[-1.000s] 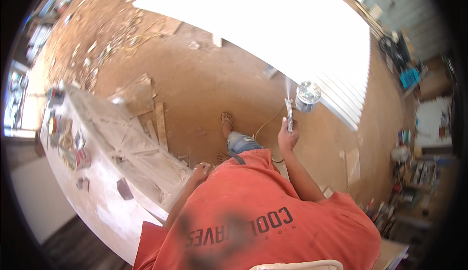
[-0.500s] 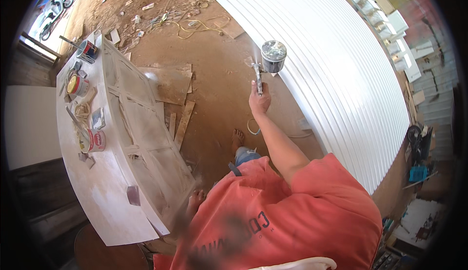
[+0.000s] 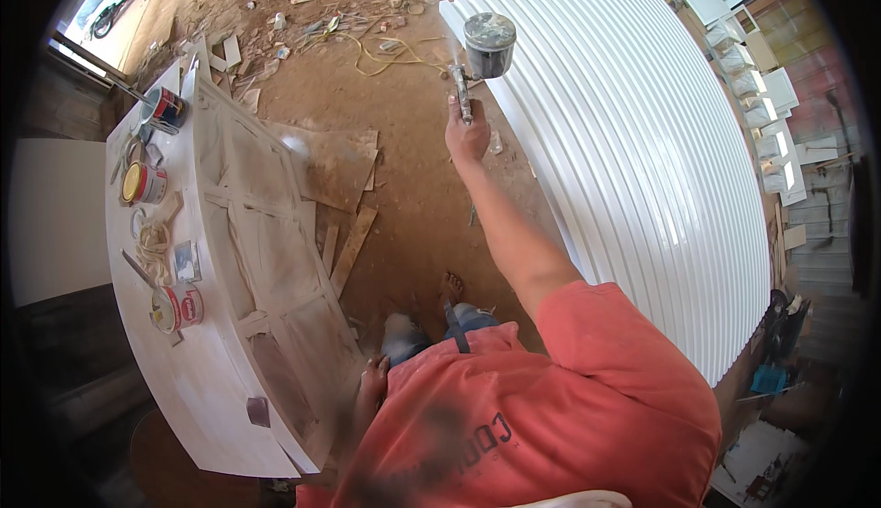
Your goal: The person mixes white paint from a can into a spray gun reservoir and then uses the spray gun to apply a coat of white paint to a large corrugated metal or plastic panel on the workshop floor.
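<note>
1. Spray gun (image 3: 462, 90) is gripped in the right hand (image 3: 469, 139), fingers closed around the handle. Cup (image 3: 489, 52) is carried at its upper right.
2. Spray gun is held out ahead of the body, right arm extended, by the far part of the panel (image 3: 633, 168), at its left edge. Cup overlaps that edge in view; no contact is seen, and the gap cannot be judged from one view.
3. Key relation: panel is laid ahead and to the right, long axis running away from the body, upper left to lower right in view, ribs set lengthwise. Right hand is much the nearer one; most of the panel lies to its right.
4. Left hand (image 3: 374, 378) is kept low by the body, near the cabinet (image 3: 266, 233), well apart from the panel. Open or closed cannot be told.
5. Cabinet is placed on the left, tins (image 3: 177, 309) stood on top. Yellow cord (image 3: 372, 71) is strewn on the ground ahead.
</note>
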Demonstrator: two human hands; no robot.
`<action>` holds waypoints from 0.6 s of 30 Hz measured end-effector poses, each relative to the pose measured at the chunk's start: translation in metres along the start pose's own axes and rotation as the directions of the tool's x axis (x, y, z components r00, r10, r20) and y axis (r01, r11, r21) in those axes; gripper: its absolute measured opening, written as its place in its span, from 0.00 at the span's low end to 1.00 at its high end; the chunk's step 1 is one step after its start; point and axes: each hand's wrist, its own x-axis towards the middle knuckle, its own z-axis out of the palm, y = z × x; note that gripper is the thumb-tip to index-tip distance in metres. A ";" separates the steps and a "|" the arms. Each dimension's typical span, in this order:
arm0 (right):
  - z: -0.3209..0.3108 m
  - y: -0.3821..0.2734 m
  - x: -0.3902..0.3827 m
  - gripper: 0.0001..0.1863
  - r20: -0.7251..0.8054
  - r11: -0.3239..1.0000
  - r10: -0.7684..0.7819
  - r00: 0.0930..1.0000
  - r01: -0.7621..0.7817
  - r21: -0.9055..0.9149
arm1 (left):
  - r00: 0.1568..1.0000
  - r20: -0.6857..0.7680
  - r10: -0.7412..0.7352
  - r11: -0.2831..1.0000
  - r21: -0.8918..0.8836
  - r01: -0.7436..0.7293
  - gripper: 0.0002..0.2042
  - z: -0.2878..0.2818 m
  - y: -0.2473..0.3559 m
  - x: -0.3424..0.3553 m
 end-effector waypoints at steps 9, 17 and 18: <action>-0.095 0.023 -0.094 0.21 0.049 0.981 0.187 0.981 -0.184 -0.065 | 0.949 0.263 0.173 0.957 0.181 -0.224 0.23 -0.060 0.058 0.164; -0.182 0.059 -0.240 0.18 -0.203 0.912 0.293 0.934 -0.337 -0.235 | 0.895 0.411 0.171 0.888 0.328 -0.321 0.27 -0.087 0.090 0.266; -0.179 0.055 -0.241 0.18 -0.222 0.921 0.267 0.938 -0.316 -0.228 | 0.889 0.429 0.159 0.889 0.329 -0.318 0.28 -0.089 0.087 0.271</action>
